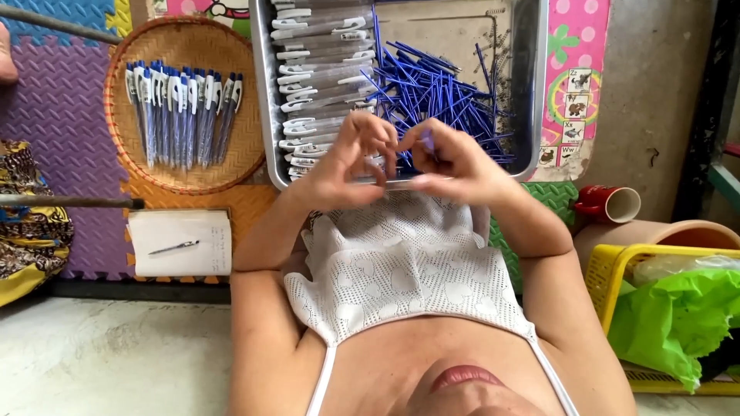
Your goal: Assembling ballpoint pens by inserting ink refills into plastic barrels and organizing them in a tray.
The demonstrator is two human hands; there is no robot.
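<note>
Both hands, left hand (351, 158) and right hand (451, 158), grasp a pen (401, 182) over steel tray (264, 92) of refills (432, 88)

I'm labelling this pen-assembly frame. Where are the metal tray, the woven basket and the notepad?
Metal tray (539, 92), head view: bare right rim.
Woven basket (247, 146), head view: bare weave right of the pens.
Notepad (212, 239), head view: blank paper right of its pen.
</note>
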